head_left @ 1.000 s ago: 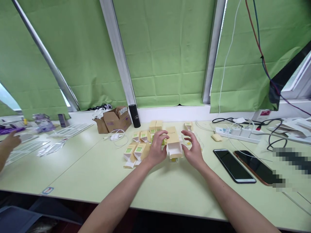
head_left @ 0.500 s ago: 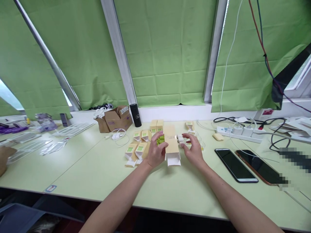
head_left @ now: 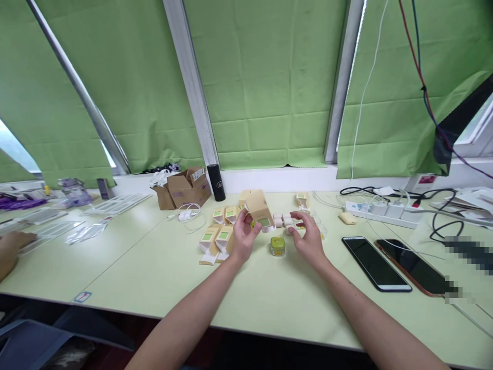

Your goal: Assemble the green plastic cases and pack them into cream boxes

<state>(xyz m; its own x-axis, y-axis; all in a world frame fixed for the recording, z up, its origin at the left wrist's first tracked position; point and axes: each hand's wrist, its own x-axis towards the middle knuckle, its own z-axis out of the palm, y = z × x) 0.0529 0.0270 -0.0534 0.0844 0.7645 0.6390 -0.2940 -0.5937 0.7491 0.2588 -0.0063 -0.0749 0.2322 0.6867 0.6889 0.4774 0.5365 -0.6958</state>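
My left hand (head_left: 245, 237) is closed around a small tan cardboard box (head_left: 259, 206), raised and tilted over the table, with a green window near its lower end. A bit of green shows by the fingertips; what it belongs to is hidden. Below and right of the box, a small clear jar with a green lid (head_left: 278, 246) stands on the table. My right hand (head_left: 311, 240) is open, thumb and fingers apart, just right of a cluster of small white pieces (head_left: 278, 220); contact with them cannot be made out.
Several tan boxes with green windows (head_left: 208, 240) stand left of my left hand, another (head_left: 302, 200) behind. Two phones (head_left: 375, 263) lie right, near a power strip (head_left: 379, 215). An open carton (head_left: 188, 192) and black cylinder (head_left: 216, 183) stand behind. Another person's hand (head_left: 15, 249) is far left.
The box has moved left and tilted in my left hand. The green-lidded jar now shows on the table. My right hand has barely moved.
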